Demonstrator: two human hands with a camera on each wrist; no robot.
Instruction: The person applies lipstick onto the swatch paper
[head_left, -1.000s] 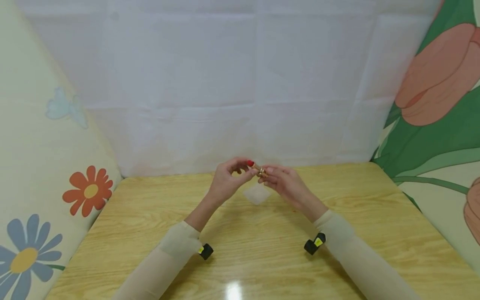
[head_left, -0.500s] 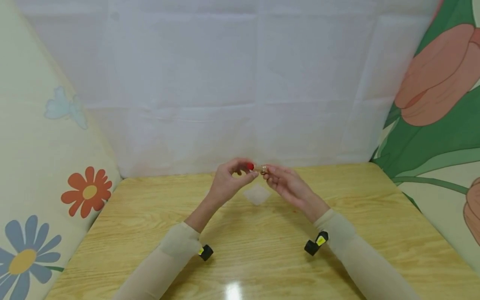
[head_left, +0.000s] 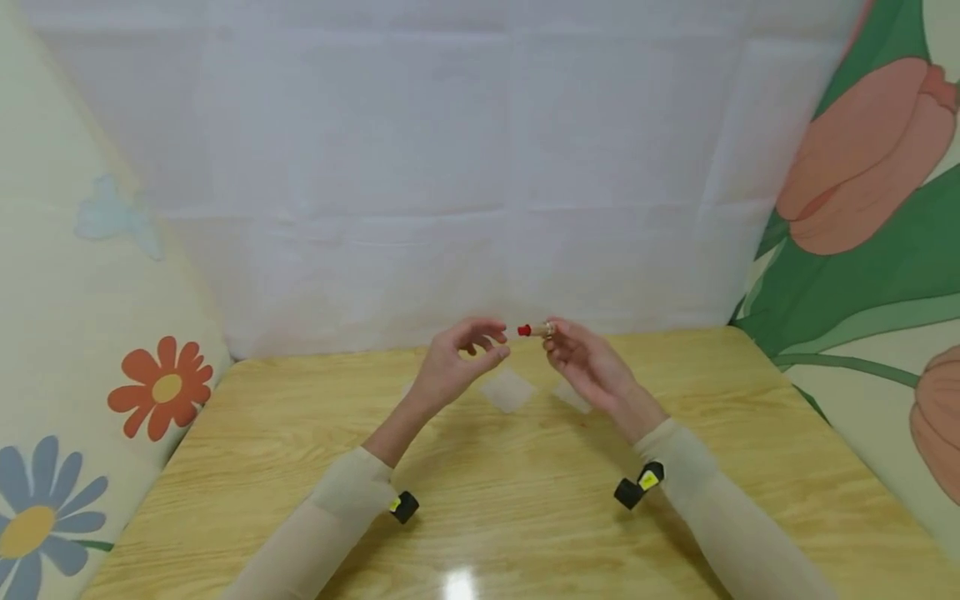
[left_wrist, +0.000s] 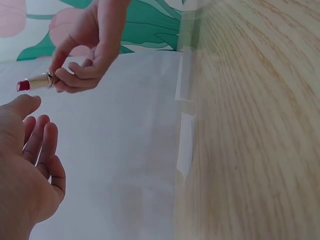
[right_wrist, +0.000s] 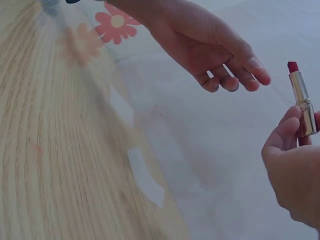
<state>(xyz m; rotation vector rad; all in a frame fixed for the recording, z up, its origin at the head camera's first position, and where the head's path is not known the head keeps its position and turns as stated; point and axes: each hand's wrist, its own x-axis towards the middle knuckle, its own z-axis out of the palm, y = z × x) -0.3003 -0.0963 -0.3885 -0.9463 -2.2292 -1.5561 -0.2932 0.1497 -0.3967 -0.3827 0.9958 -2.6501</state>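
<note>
A lipstick (head_left: 538, 330) with a red tip and a gold tube is pinched in my right hand (head_left: 588, 367). Thumb and fingertips grip the base of its tube, as the right wrist view shows, and the bare red bullet of the lipstick (right_wrist: 293, 67) sticks out. In the head view the red end points left, toward my left hand (head_left: 453, 362). That left hand holds nothing; its fingers are loosely bent, with a small gap between them and the lipstick. Both hands are raised above the far part of the wooden table (head_left: 480, 483).
Two whitish square patches, a left patch (head_left: 507, 390) and a right patch (head_left: 572, 397), lie near the table's back edge. Behind the table hangs a white cloth (head_left: 450, 167). Flower-printed panels stand left and right. Each wrist wears a small black camera (head_left: 405, 507).
My right hand has drawn to the right with the lipstick, out of the left hand's fingers. The left hand let go and stays nearly in place. The right-hand patch has come into sight.
</note>
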